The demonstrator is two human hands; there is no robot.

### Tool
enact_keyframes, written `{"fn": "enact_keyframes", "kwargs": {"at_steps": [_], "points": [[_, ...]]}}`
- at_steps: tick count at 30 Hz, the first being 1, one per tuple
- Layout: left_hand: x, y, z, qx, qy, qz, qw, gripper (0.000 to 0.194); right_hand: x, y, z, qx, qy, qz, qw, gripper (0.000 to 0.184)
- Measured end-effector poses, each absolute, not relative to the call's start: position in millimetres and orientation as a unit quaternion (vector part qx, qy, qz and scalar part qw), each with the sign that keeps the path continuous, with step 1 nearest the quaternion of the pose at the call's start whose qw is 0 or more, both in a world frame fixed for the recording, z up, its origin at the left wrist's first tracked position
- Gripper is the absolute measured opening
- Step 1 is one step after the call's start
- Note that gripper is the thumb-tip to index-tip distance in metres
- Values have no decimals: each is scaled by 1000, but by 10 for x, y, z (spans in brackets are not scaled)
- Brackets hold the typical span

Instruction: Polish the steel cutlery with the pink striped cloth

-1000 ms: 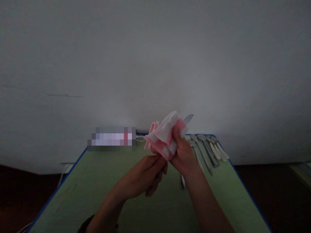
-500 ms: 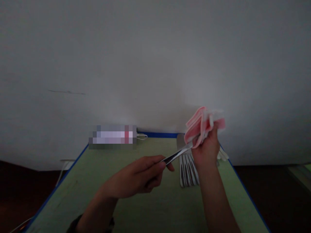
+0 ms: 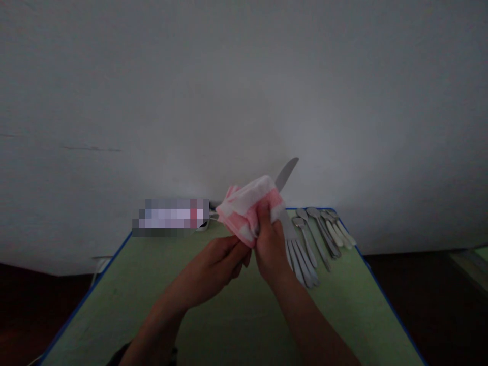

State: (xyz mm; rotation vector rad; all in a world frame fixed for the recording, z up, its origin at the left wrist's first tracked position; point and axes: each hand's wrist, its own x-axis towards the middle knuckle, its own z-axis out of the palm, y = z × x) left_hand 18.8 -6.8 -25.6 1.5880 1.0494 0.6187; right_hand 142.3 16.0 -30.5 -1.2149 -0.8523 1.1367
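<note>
A table knife is held up over the table, its blade (image 3: 287,174) pointing up and to the right beyond a pink-and-white cloth (image 3: 249,203). My left hand (image 3: 213,272) is closed at the knife's lower end, with the handle hidden by my fingers and the cloth. Wrapped round the knife, the cloth is gripped by my right hand (image 3: 271,246), thumb pressed on top. To the right of my right hand lie several silver knives (image 3: 303,264) side by side, their upper parts partly covered by the hand and cloth.
Several silver spoons (image 3: 308,239) lie right of the knives, and white-handled cutlery (image 3: 340,235) rests near the right edge. A blurred-out box-like object (image 3: 168,217) with a cable sits at the back left. The green table (image 3: 141,284) has blue edging and meets a grey wall (image 3: 229,101).
My right hand and the cloth have slid down and left along the knife toward my left hand. The blade tip now shows beyond the cloth, and the spoons have come into view.
</note>
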Motion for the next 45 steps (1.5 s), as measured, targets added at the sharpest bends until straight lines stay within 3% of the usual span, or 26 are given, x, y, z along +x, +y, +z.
{"fn": "enact_keyframes", "kwargs": {"at_steps": [4, 11, 14, 20, 23, 33, 40, 45], "points": [[125, -113, -154, 694, 398, 185, 570, 42, 1767, 296, -208, -505, -321, 415, 685, 45], [68, -172, -74, 683, 305, 167, 642, 29, 2162, 314, 4, -516, -253, 359, 736, 37], [49, -182, -31, 719, 274, 161, 618, 30, 2162, 297, 43, -515, -246, 351, 742, 34], [120, -146, -39, 755, 338, 232, 512, 32, 1836, 145, 46, -509, -314, 374, 709, 31], [137, -121, -56, 745, 375, 268, 482, 31, 1574, 35, -51, -511, -367, 417, 656, 39], [104, -138, -237, 694, 372, 334, 519, 30, 1245, -142, -138, -499, -358, 560, 557, 51], [133, -144, -96, 751, 395, 291, 442, 44, 1515, 66, -135, -514, -362, 442, 640, 39], [71, -186, -13, 759, 368, 249, 477, 45, 2032, 336, -60, -426, -216, 398, 783, 22]]}}
